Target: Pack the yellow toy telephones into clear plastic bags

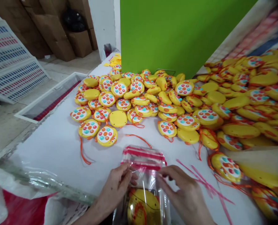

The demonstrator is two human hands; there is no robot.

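Observation:
A clear plastic bag [144, 175] with a pink-striped top end lies at the near edge of the table in front of me. Inside it is a yellow toy [143, 204], its plain back up, with a coiled orange cord. My left hand [117, 184] pinches the bag's left side just below the pink band. On the opposite side my right hand [184, 190] is closed on the bag's edge, thumb against fingers. Beyond the bag lie loose yellow toys with coloured buttons [106, 136], some with orange cords [140, 140].
Thin pink strips [205, 182] lie right of the bag. A large heap of the toys [237, 103] fills the right side, and a green panel [176, 34] stands behind. White crates [14, 62] and cardboard boxes [54, 34] are at the left, with an open crate [27, 117] beside the table.

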